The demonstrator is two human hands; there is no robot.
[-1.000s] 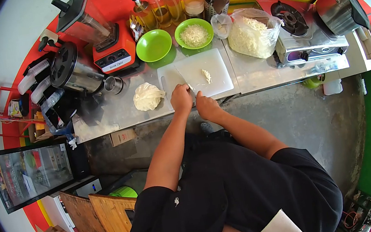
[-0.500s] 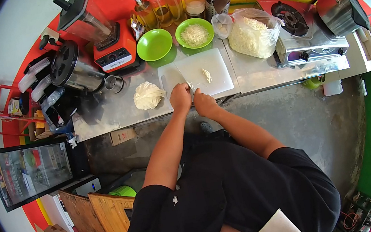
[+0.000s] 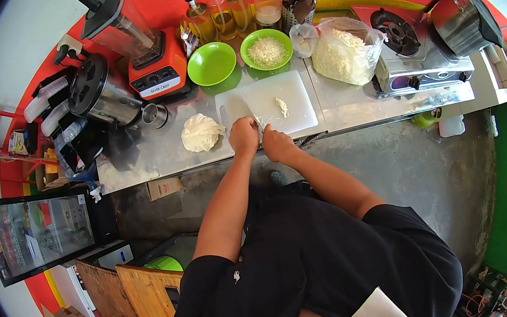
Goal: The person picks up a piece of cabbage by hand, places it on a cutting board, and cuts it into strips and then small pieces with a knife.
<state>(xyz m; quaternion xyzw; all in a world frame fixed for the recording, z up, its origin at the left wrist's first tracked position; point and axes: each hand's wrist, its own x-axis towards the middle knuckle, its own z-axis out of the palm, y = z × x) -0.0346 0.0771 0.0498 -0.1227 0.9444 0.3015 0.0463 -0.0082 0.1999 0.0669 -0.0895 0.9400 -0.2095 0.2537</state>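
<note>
My right hand (image 3: 278, 142) is closed around the handle of a knife (image 3: 253, 110), whose blade points away over the white cutting board (image 3: 266, 85). Beside it, my left hand (image 3: 244, 136) is closed at the board's front edge, pressing a small pale piece against the blade; its fingers partly hide the piece. A little pile of pale shreds (image 3: 283, 107) lies on the right part of the board. Left of the board sits a pale, cabbage-like head (image 3: 202, 132). Behind the board are a green bowl (image 3: 212, 64) and a second green bowl holding pale shreds (image 3: 265, 50).
A red blender (image 3: 157, 74), a steel cup (image 3: 155, 115) and a tall steel container (image 3: 105, 95) stand left. Pump bottles (image 3: 222, 17) line the back. A plastic bag of shreds (image 3: 346, 54), a gas stove (image 3: 427, 77) and a pot (image 3: 464, 18) are right.
Both hands have stayed close together at the board's front edge with the knife. The whole view has shifted slightly; otherwise the objects stand as before.
</note>
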